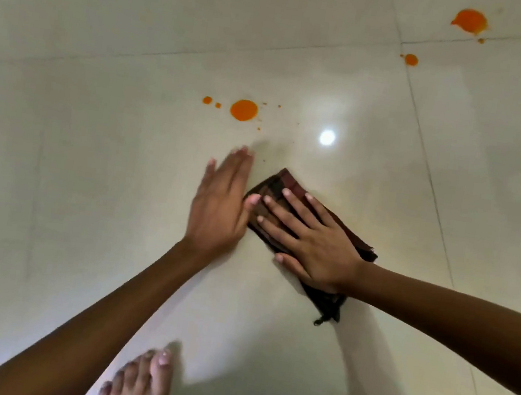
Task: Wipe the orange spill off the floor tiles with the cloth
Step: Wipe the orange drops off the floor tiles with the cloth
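My right hand (310, 240) presses flat, fingers straight, on the folded dark brown cloth (288, 201); my left hand (220, 202) lies open beside it. The nearest round orange spill (244, 110) sits farther off, slightly left, on the cream floor tiles (92, 158).

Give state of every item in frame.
cloth: folded, flat on floor, under right hand.
right hand: fingers straight, pressing cloth.
left hand: fingers straight, beside cloth, holding nothing.
near spill: unwiped, clear of cloth.
far spill: unwiped.
foot: bare, on floor.
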